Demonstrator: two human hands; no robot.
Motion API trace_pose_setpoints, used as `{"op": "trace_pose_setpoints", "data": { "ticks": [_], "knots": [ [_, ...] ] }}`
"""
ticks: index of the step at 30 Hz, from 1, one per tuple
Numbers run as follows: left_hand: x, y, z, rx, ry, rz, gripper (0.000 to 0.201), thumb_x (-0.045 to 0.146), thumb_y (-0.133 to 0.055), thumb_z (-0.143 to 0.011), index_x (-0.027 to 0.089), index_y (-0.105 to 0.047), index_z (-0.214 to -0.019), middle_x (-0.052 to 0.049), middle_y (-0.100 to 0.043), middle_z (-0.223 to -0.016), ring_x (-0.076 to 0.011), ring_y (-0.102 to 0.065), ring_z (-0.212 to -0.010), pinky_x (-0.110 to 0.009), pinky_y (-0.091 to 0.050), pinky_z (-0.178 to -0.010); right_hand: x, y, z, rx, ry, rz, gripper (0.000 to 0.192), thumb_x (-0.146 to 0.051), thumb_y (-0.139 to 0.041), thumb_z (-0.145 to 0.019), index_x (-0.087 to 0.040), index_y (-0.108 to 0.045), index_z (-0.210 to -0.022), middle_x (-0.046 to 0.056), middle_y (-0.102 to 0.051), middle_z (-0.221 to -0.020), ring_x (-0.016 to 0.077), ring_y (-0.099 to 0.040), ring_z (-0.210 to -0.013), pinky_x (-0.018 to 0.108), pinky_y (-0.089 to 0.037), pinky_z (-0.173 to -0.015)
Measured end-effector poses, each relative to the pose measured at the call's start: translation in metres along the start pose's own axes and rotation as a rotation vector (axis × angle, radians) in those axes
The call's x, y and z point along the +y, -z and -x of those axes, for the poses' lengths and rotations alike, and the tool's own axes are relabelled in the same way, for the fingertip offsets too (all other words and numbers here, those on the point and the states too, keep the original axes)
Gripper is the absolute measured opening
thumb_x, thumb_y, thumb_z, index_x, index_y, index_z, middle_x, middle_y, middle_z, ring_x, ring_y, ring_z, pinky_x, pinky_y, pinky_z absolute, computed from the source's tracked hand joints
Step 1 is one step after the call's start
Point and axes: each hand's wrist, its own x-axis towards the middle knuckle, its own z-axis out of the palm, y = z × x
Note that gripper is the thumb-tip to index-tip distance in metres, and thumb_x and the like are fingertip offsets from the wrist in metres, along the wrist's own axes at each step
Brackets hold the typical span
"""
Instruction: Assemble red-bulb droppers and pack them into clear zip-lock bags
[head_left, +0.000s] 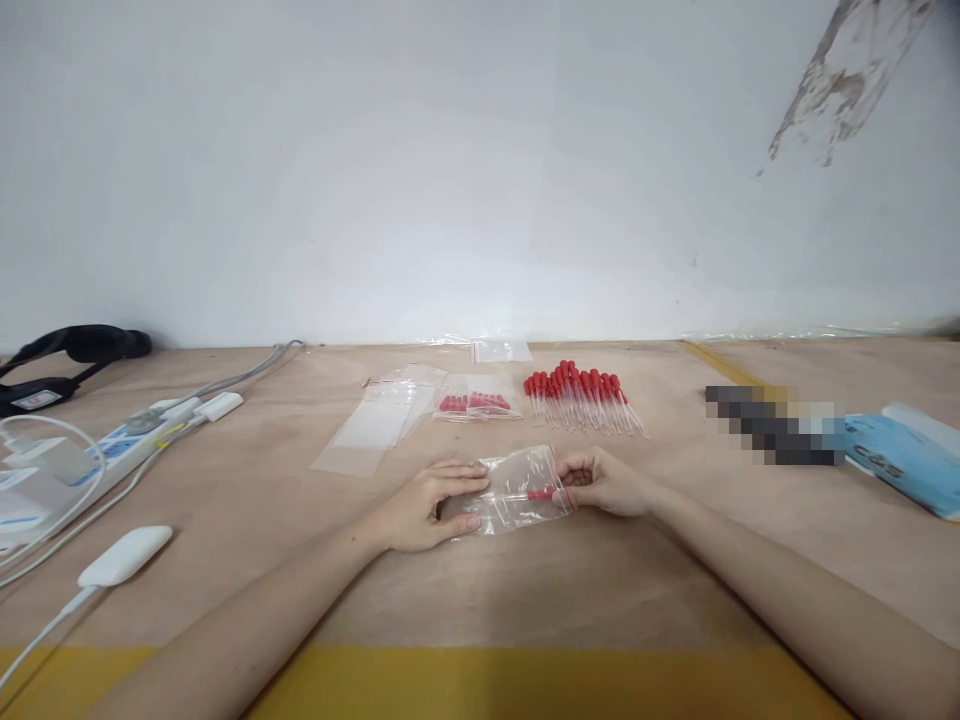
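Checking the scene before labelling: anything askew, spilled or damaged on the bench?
Nothing spilled. Both hands, left and right, hold a clear zip bag flat. The red-capped droppers lie fanned in a loose pile. Only the wall stain at upper right looks like damage.

The droppers [581,398] have red bulbs and clear stems. The small bag [517,490] is clear, with one red piece inside. The filled bag [476,403] shows red too. The table [525,580] is light brown with a yellow edge. The wall [450,150] is white, the power strip [124,445] white and blue.
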Motion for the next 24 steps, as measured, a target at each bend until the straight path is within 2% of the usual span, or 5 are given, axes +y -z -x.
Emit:
{"op": "trace_pose_setpoints", "data": {
  "ticks": [8,13,16,19,24],
  "knots": [
    [0.005,0.002,0.001,-0.039,0.03,-0.057,0.048,0.044,-0.049,-0.082,0.03,-0.041,-0.127,-0.004,-0.042,-0.132,-0.0225,-0.034,-0.124,-0.046,-0.021,-0.104,-0.013,-0.007,0.003,-0.07,0.213,0.313,0.029,-0.041,-0.054,-0.077,-0.018,-0.069,-0.069,0.003,-0.055,-0.082,0.0146,-0.051,-0.081,0.027,-0.041,-0.074],
    [0.003,0.0,0.001,-0.037,0.009,-0.048,0.038,0.04,-0.047,-0.084,0.03,-0.049,-0.121,-0.004,-0.043,-0.132,-0.0219,-0.033,-0.125,-0.046,-0.019,-0.104,-0.012,0.003,0.005,-0.043,0.064,0.216,0.026,-0.041,-0.055,-0.075,-0.018,-0.066,-0.081,0.003,-0.06,-0.081,0.0134,-0.054,-0.075,0.027,-0.042,-0.07],
    [0.001,0.0,0.001,-0.062,0.027,-0.038,0.033,0.038,-0.043,-0.087,0.031,-0.051,-0.119,-0.004,-0.042,-0.132,-0.0219,-0.03,-0.127,-0.049,-0.016,-0.104,-0.011,0.016,0.002,0.13,-0.111,0.191,0.027,-0.039,-0.057,-0.072,-0.017,-0.063,-0.087,0.001,-0.06,-0.067,0.0122,-0.055,-0.061,0.026,-0.043,-0.06],
    [-0.001,0.001,-0.001,-0.097,0.05,-0.029,0.032,0.038,-0.04,-0.088,0.032,-0.052,-0.117,-0.003,-0.041,-0.133,-0.0211,-0.028,-0.128,-0.051,-0.013,-0.104,-0.015,0.027,-0.009,0.355,-0.154,0.356,0.02,-0.033,-0.056,-0.072,-0.016,-0.062,-0.08,0.001,-0.06,-0.062,0.0128,-0.055,-0.055,0.025,-0.042,-0.053],
    [-0.001,0.003,-0.002,-0.128,0.061,-0.007,0.033,0.039,-0.04,-0.088,0.032,-0.051,-0.118,-0.003,-0.039,-0.134,-0.021,-0.025,-0.129,-0.052,-0.011,-0.104,-0.025,0.038,-0.053,0.651,-0.123,0.811,0.008,-0.02,-0.055,-0.071,-0.016,-0.061,-0.075,0.006,-0.065,-0.078,0.0165,-0.059,-0.075,0.024,-0.042,-0.068]
  ]
}}
